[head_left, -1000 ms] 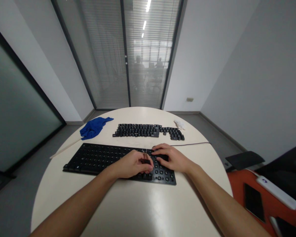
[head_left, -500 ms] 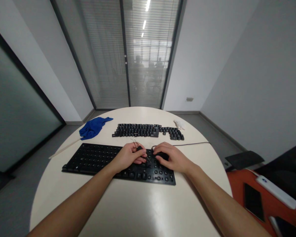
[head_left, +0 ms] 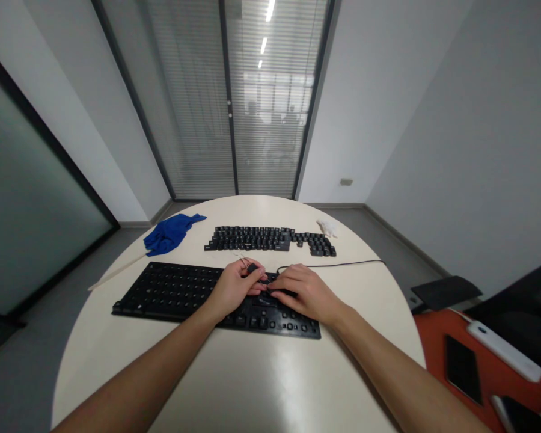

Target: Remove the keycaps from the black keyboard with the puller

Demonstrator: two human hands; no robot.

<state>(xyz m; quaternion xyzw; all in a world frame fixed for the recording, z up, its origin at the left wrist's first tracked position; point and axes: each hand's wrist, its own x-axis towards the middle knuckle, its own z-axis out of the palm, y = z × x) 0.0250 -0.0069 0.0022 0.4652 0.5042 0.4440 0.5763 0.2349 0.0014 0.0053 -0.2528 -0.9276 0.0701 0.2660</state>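
Note:
A black keyboard with most keycaps off lies across the table in front of me. Over its right half, my left hand is closed around a keycap puller, a dark handle with thin wire showing beyond the fingers. My right hand meets it from the right, fingers bent together at the puller's near wire end. Whatever sits between those right fingertips is too small and dark to make out. Behind both hands, loose black keycaps stand in rows laid out like a keyboard.
At the back left of the round white table lies a blue cloth with a pale stick. A white crumpled piece is at the back right. The cable runs rightward. A phone rests on an orange seat beside the table.
My right hand has moved left across the keyboard, so its fingertips now meet my left hand and the puller's wire. My left hand has barely moved.

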